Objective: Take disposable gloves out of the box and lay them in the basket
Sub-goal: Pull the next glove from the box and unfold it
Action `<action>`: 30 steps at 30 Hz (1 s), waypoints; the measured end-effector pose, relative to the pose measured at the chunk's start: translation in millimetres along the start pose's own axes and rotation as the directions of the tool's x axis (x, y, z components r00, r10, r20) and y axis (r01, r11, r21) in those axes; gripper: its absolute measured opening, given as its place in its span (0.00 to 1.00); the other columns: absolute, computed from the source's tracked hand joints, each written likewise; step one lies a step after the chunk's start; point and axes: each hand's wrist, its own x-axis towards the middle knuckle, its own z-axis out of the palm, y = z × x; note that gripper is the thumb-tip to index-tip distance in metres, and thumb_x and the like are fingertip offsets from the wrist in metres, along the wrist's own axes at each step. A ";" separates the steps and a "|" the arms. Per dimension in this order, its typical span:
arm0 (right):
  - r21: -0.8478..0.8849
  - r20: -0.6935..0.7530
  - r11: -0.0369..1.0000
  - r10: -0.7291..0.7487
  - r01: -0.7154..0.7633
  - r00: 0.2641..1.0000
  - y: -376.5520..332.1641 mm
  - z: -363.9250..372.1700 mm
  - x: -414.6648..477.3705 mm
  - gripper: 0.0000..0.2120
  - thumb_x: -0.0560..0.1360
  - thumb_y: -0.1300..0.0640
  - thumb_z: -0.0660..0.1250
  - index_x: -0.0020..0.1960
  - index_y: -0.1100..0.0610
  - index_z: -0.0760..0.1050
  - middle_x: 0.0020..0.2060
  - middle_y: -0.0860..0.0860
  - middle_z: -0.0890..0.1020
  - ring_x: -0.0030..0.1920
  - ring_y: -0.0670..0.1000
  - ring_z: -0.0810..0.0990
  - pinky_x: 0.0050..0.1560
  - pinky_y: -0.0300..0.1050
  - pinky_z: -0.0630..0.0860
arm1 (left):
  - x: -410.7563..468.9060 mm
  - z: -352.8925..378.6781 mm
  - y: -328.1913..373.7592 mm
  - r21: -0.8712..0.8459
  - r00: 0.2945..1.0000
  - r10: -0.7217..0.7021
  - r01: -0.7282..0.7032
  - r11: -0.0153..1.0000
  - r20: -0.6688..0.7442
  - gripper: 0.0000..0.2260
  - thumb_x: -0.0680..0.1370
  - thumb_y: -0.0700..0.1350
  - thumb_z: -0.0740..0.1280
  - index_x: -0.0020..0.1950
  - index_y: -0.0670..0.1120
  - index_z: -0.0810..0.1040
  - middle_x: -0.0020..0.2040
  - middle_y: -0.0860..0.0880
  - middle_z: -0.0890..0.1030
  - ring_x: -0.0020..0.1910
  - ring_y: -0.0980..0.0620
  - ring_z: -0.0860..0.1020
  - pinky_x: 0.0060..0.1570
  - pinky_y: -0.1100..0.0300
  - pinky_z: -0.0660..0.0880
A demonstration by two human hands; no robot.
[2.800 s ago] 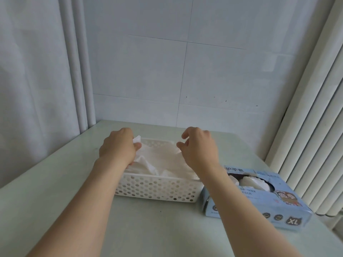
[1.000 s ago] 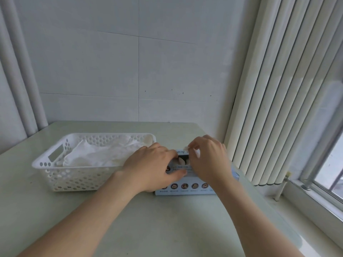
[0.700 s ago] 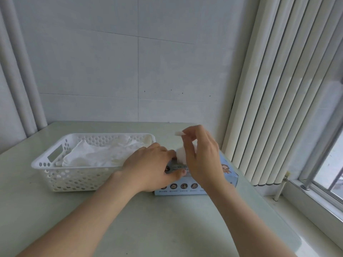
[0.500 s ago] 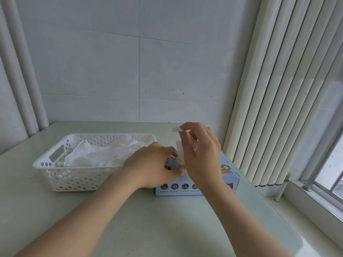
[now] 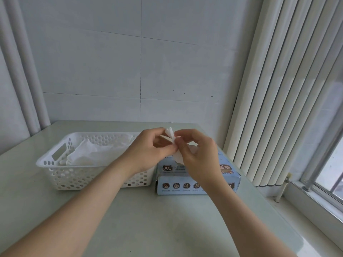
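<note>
The left hand (image 5: 146, 151) and the right hand (image 5: 196, 156) pinch one white glove (image 5: 170, 134) above the blue box (image 5: 176, 186), right of the basket (image 5: 74, 178).

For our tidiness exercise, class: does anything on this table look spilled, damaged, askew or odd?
Nothing stands out. The basket and box sit upright side by side, the white gloves lie inside the basket, and the left hand and right hand pinch one glove above the box.
</note>
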 end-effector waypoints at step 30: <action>-0.375 0.183 0.926 0.025 0.046 0.983 29.3 -15.6 7.2 0.16 0.75 0.43 0.77 0.44 0.53 0.76 0.35 0.46 0.76 0.34 0.45 0.73 0.34 0.36 0.65 | 16.3 0.9 -9.6 -0.387 0.909 -0.266 0.131 0.913 -0.320 0.12 0.89 0.47 0.54 0.58 0.42 0.72 0.54 0.40 0.85 0.47 0.43 0.88 0.47 0.47 0.85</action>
